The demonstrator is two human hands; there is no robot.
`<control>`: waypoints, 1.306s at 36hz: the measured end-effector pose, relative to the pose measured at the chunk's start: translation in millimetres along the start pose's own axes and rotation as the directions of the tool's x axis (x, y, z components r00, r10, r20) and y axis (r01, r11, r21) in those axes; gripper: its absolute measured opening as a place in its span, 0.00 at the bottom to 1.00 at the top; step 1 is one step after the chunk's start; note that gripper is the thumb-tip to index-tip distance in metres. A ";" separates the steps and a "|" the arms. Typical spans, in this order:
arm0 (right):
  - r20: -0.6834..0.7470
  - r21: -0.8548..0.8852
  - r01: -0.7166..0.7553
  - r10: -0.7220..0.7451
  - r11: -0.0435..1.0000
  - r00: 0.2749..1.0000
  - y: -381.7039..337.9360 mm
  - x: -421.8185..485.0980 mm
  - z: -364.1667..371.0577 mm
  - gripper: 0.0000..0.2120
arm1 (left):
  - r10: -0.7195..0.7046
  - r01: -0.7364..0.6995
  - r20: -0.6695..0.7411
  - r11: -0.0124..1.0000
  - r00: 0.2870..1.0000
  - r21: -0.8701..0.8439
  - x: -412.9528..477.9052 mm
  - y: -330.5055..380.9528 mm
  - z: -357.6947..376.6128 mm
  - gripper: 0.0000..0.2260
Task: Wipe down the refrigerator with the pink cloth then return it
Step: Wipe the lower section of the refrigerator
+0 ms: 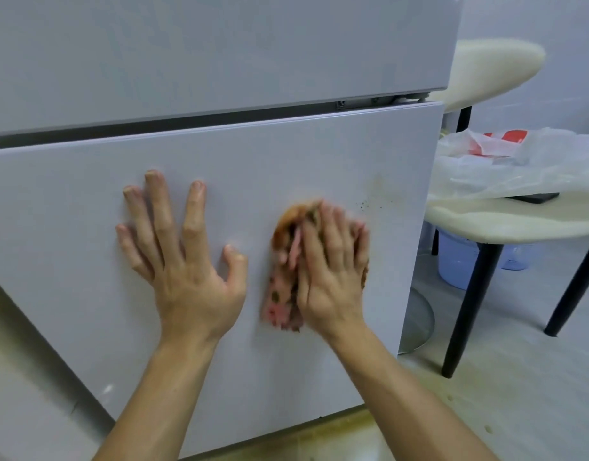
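The crumpled pink cloth with dark spots (283,271) is being pressed to the pale grey lower refrigerator door (87,294) under the palm and straight fingers of the right hand (333,271), its folds sticking out to that hand's left. The left hand (183,257) is bracing bare on the door just beyond, fingers spread. Wiping is looking only partway done: brown specks (369,204) are showing just up and right of the right hand, and returning the cloth is waiting.

Two bare forearms are showing
The left hand (190,271) is showing short nails on bare fingers — the right hand (333,277) is reading as blurred, its wrist and forearm likewise bare.
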State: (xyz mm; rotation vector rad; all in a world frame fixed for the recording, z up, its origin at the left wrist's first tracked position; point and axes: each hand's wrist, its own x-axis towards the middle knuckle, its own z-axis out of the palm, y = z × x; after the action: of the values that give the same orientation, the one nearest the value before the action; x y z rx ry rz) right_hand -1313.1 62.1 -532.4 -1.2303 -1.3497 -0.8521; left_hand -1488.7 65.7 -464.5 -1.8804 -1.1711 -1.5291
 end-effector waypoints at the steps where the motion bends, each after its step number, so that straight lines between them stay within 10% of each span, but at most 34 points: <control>1: -0.047 0.018 -0.060 0.061 0.998 0.997 -0.7 20.9 -2.6 0.27 | -0.001 0.001 0.006 1.000 1.000 0.000 0.0 0.5 -0.4 0.37; 8: -0.253 0.090 -0.241 0.256 0.966 0.933 -5.5 78.3 -3.4 0.25 | -0.009 0.009 0.012 1.000 1.000 -0.008 0.9 4.1 2.7 0.38; 21: 0.112 -0.089 0.159 -0.148 0.983 0.983 66.2 -57.5 -8.4 0.29 | -0.032 0.032 -0.003 0.999 0.999 -0.029 -0.2 26.0 15.9 0.40; 34: -0.260 0.130 -0.414 0.434 0.901 0.863 33.7 106.6 -25.0 0.27 | 0.029 -0.029 0.087 1.000 0.996 0.000 -2.4 33.0 19.4 0.40; 47: -0.038 -0.057 -0.129 0.127 0.990 0.991 86.4 -21.7 -17.5 0.34 | 0.030 -0.031 0.037 0.999 0.999 0.036 -5.4 33.2 23.7 0.40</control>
State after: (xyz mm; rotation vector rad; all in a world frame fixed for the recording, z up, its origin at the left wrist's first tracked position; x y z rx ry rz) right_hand -1227.7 59.2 -563.1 -1.3276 -1.2124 -0.8233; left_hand -1448.1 64.3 -470.8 -1.9009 -1.1730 -1.4540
